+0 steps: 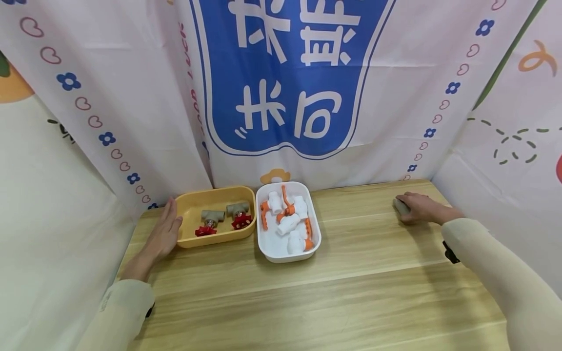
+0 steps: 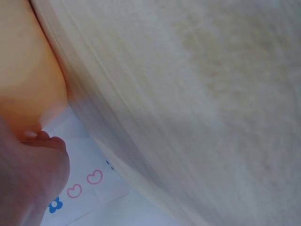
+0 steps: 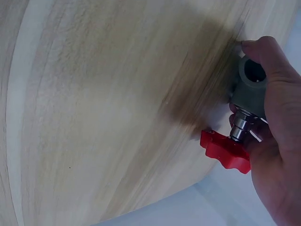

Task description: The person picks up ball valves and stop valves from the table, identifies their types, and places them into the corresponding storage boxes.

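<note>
Near the table's right edge my right hand (image 1: 418, 206) grips a grey pipe valve (image 3: 250, 92) with a red handwheel (image 3: 225, 151), low over the wood. My left hand (image 1: 162, 230) rests with straight fingers against the left wall of a yellow tray (image 1: 183, 214). Inside that tray lie two more grey valves with red handwheels, one on the left (image 1: 211, 217) and one on the right (image 1: 238, 210). In the left wrist view, part of the left hand (image 2: 40, 174) shows beside the tray's orange-looking side (image 2: 33, 70).
Right beside the yellow tray stands a white tray (image 1: 269, 243) holding several white ball valves (image 1: 288, 224) with orange handles. A wood-grain table (image 1: 307, 302) carries both. Printed cloth (image 1: 373, 165) hangs behind the table's back edge and along both sides.
</note>
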A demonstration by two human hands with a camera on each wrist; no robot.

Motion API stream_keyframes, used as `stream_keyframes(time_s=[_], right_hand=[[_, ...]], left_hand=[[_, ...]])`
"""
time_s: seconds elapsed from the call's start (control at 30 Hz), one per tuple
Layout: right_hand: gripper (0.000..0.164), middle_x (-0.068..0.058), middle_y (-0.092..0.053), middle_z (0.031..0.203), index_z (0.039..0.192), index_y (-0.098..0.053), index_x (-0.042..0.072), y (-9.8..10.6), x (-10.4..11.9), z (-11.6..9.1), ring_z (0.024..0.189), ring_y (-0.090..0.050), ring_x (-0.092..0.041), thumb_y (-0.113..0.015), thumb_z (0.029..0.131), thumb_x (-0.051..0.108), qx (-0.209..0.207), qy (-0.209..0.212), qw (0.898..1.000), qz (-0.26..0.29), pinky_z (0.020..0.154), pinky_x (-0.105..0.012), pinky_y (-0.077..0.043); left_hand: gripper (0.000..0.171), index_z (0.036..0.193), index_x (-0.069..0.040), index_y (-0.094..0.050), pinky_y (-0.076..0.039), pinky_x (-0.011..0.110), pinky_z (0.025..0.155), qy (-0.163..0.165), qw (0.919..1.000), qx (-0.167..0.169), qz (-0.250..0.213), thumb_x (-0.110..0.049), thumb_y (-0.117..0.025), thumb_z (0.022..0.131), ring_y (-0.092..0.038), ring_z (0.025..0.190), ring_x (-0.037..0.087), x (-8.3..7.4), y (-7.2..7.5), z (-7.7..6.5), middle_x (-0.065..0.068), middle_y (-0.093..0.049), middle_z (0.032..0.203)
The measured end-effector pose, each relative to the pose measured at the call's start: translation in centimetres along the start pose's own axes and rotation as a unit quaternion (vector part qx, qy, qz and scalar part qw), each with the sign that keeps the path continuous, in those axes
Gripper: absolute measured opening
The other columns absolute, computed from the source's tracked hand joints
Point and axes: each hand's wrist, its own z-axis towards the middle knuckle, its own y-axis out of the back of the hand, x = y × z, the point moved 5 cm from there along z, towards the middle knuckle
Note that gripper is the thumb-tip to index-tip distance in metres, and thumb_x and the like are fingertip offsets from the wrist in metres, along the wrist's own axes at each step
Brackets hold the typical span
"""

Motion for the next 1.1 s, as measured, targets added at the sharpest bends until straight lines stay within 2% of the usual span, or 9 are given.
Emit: stream_keyframes(time_s=[0.13, 0.5, 0.67, 0.83, 1.1], right_hand=[[0.070, -0.027, -0.066, 0.107, 0.130, -0.059, -0.018, -0.1, 0.3, 0.1, 0.082, -0.062, -0.032, -0.083, 0.076, 0.020, -0.003, -0.007, 1.000, -0.015, 0.073, -0.054, -0.055], [0.065, -0.020, -0.066, 0.099, 0.128, -0.059, -0.015, 0.2, 0.8, 0.6, 0.075, -0.057, -0.025, -0.079, 0.086, 0.030, -0.012, -0.031, 0.999, -0.033, 0.065, -0.043, -0.050], [0.062, -0.016, -0.067, 0.094, 0.123, -0.063, -0.012, 0.5, 1.0, 0.9, 0.074, -0.057, -0.024, -0.080, 0.082, 0.031, -0.030, -0.033, 0.999, -0.027, 0.064, -0.040, -0.049], [0.063, -0.016, -0.068, 0.097, 0.125, -0.064, -0.013, 1.1, 1.6, 1.2, 0.077, -0.059, -0.025, -0.082, 0.079, 0.026, -0.039, -0.033, 0.999, -0.013, 0.067, -0.041, -0.050], [0.065, -0.014, -0.069, 0.098, 0.126, -0.065, -0.009, 1.6, 2.2, 1.5, 0.078, -0.060, -0.025, -0.087, 0.077, 0.027, -0.052, -0.038, 0.998, -0.026, 0.066, -0.044, -0.051]], left_hand=[[0.065, 0.165, -0.004, 0.016, 0.000, 0.066, 0.128, 0.000, 1.0000, -0.003, -0.001, -0.030, -0.019, 0.117, 0.014, 0.161, 0.042, 0.0, 0.0, -0.1, 0.017, 0.021, 0.174], [0.064, 0.165, -0.003, 0.016, 0.000, 0.067, 0.127, -0.002, 1.0000, -0.003, -0.001, -0.029, -0.018, 0.117, 0.014, 0.161, 0.043, -0.1, 0.0, -0.1, 0.017, 0.021, 0.174], [0.065, 0.165, -0.003, 0.016, -0.001, 0.067, 0.127, -0.004, 1.0000, -0.003, 0.002, -0.029, -0.019, 0.117, 0.012, 0.161, 0.044, -0.1, 0.0, 0.0, 0.018, 0.021, 0.174], [0.065, 0.165, -0.003, 0.016, -0.001, 0.067, 0.127, -0.005, 1.0000, -0.004, 0.005, -0.028, -0.019, 0.117, 0.013, 0.161, 0.044, -0.1, 0.1, 0.1, 0.018, 0.021, 0.174], [0.064, 0.165, -0.004, 0.016, 0.000, 0.067, 0.127, -0.001, 1.0000, -0.003, 0.001, -0.029, -0.018, 0.117, 0.015, 0.161, 0.042, -0.1, 0.0, 0.1, 0.018, 0.021, 0.174]])
